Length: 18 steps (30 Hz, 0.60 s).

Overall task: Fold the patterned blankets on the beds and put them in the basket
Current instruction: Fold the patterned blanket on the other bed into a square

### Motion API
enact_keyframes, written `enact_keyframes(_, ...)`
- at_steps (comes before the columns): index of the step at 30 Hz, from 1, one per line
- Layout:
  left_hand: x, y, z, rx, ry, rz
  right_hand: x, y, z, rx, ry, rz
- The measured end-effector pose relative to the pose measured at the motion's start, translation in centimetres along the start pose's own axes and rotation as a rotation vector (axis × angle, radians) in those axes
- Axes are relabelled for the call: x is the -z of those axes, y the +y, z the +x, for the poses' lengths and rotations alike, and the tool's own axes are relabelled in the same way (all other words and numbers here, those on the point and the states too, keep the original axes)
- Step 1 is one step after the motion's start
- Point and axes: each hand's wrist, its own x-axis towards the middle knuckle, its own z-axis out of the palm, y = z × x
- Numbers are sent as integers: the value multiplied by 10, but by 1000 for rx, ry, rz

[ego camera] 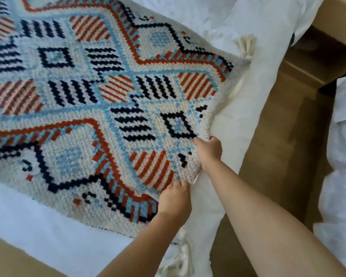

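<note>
Two bare forearms enter from the lower centre and lower right of the frame. Left hand (175, 198), at lower centre, is closed on the near edge of the blanket (100, 108), fingers curled under the knit. Right hand (209, 151), just above and to the right of it, is likewise pinched shut on the same edge, thumb on top. Both grips sit close together on that edge.

Blanket lies spread flat on the bed (48, 236), covering most of the left and centre of the frame; white bedding shows below it and to its right. One cream tassel (246, 45) hangs at the upper-right corner, more fringe (178, 260) at the bottom centre.

Judgement: the fold has only begun, as the blanket appears to be in a single open layer. Next move calls for lifting the gripped edge and carrying it across toward the far side, at the left of the frame, keeping corners matched.

Wooden floor (278, 146) runs along the right; a second bed (344, 156) stands at the right edge. No basket is in view.
</note>
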Motion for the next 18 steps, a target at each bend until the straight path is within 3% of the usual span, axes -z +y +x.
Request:
enact_keyframes(4,-20,5,-24,-121,-13,135,21,40,-8,-54,121,-145)
enact_keyframes(9,-21,-18,-60,-86,292,88,5,43,-31,-18,83,-41)
enact_keyframes(18,-42,-64,-110,38,147,173,-27,100,-132,17,-131,-174)
